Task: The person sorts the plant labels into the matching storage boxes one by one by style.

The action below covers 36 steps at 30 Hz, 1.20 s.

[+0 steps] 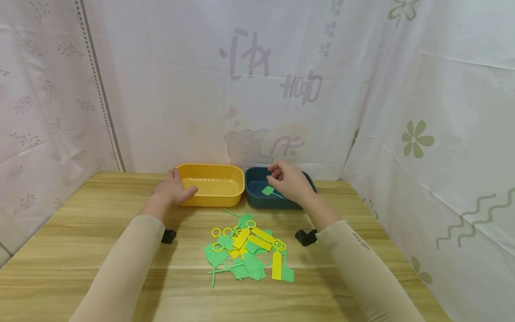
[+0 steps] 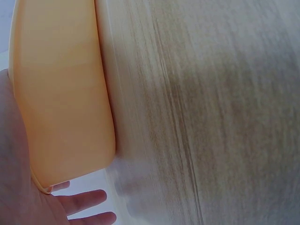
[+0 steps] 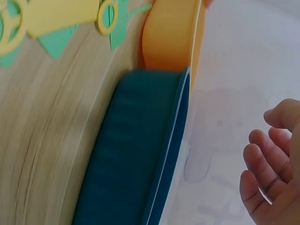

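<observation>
a green tag (image 1: 268,191) lies in the blue bin (image 1: 267,203), probably light and bendy, best pinched by its flat head. above that bin the relaxed right hand (image 1: 292,181) holds nothing; left of it, the straight-fingered left hand (image 1: 170,188) touches the yellow bin (image 1: 213,201).

Room beside the tag pile (image 1: 251,261)

Here's your left hand (image 2: 33,204), right up against the rim of the orange tub (image 2: 65,93), fingers (image 2: 84,201) spread and reaching past its end! The tub's smooth wall towers on the left; beside it your desk (image 2: 211,112) shows long streaks of wood grain, blurring toward the right.
</observation>
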Tool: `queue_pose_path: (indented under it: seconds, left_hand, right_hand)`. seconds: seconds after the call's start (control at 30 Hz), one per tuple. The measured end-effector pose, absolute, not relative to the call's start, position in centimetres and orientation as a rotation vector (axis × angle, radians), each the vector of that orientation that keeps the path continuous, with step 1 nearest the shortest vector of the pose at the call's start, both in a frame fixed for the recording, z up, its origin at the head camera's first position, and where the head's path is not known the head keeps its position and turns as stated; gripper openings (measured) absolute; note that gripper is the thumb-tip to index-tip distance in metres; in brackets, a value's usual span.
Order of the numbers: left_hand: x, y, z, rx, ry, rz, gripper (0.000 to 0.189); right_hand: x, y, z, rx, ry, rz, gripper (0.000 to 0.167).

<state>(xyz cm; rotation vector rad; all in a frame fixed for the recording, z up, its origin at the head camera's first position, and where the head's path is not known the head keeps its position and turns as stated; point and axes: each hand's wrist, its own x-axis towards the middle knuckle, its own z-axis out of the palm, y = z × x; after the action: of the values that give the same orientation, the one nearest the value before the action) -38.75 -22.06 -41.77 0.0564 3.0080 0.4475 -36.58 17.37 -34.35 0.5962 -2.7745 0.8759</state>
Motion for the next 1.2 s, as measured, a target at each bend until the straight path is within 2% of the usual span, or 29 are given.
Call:
queue_pose_path:
  seconds: [0.7, 1.2]
  left_hand:
    - [-38.6, -22.0, -42.0, 0.043, 3.008, 0.455, 0.113]
    - [-38.6, -21.9, -41.7, 0.046, 3.009, 0.454, 0.113]
  right_hand:
    - [-33.2, 11.0, -35.2, 1.046, -2.802, 0.646, 0.027]
    - [-30.9, 7.9, -37.7, 1.384, -2.895, 0.101, 0.036]
